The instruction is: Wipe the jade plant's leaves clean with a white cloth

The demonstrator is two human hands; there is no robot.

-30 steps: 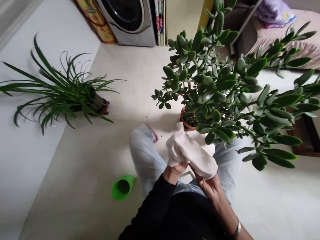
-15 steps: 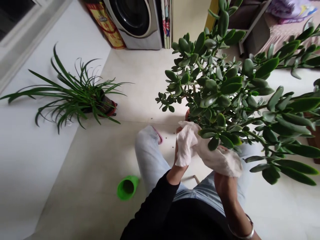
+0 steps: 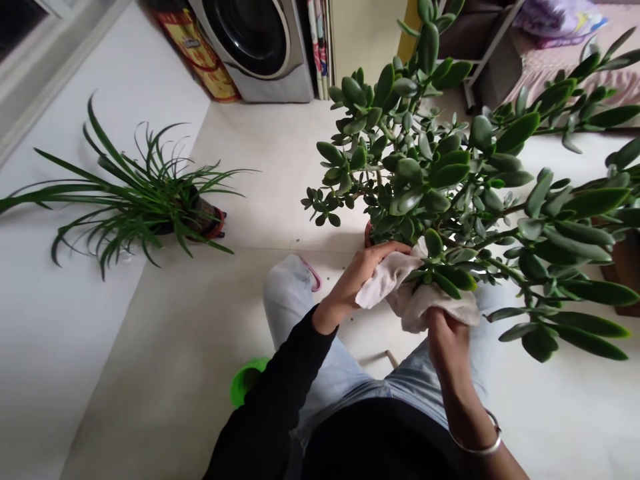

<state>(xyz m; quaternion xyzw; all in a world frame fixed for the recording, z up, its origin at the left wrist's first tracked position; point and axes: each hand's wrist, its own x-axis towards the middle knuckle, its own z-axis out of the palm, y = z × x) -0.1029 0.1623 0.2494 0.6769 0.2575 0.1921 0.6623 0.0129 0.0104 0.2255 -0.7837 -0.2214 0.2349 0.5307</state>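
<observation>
A large jade plant [image 3: 450,180] with thick green leaves grows from a terracotta pot [image 3: 369,235] on the floor in front of me. My left hand [image 3: 357,273] reaches up under its lower leaves and pinches one end of a white cloth [image 3: 400,290]. My right hand [image 3: 445,333] grips the other end from below, so the cloth wraps a low cluster of leaves [image 3: 440,277]. Both hands are closed on the cloth. A silver bangle [image 3: 475,443] sits on my right wrist.
A grassy plant [image 3: 135,193] in a dark pot stands at the left by the white wall. A green cup [image 3: 243,380] lies on the floor by my left knee. A washing machine [image 3: 255,47] stands at the back, a bed [image 3: 565,60] at the far right.
Both hands have risen from my lap toward the jade plant. The cloth, held loose before, now lies round a low leaf cluster, and my left arm stretches further forward.
</observation>
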